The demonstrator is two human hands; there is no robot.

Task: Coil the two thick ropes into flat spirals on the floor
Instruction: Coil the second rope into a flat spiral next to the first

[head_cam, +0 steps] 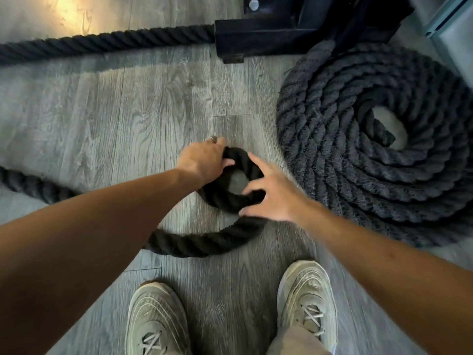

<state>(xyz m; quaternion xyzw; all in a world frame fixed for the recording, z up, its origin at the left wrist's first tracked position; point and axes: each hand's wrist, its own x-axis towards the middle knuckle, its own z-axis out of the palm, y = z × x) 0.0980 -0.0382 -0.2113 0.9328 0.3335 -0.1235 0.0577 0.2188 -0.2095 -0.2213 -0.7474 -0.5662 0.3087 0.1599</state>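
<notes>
Grey wood-look floor (102, 111), gym-ish setting, with a black steel base (268, 34) bolted down at the top of the frame. One rope's already sorted: a big flat coil (371, 149) sits at the right, several turns wide, small gap in the middle.

The second rope (204, 242) is where the action is. It runs from the base along the top left, goes off frame, comes back in at the left edge and swings across the lower middle into a tiny first loop (230, 175) at frame centre, just left of the finished coil and above the shoes (158, 319).

Left hand (204, 160) is on the loop's upper-left side, fingers curled over the rope, thumb tucked on the inner edge. Right hand (268, 190) is on the lower right, fingers spread and pressing down across the rope rather than wrapped around it.

Handling-wise, I'd guess this thing is heavy and pretty stiff, with a rough twisted surface that grips fine. A bend that tight probably wants to spring open, so pinning the centre with one flat hand and dragging the free length around with the other seems the way. Grab close to the loop, not way out along the tail.
</notes>
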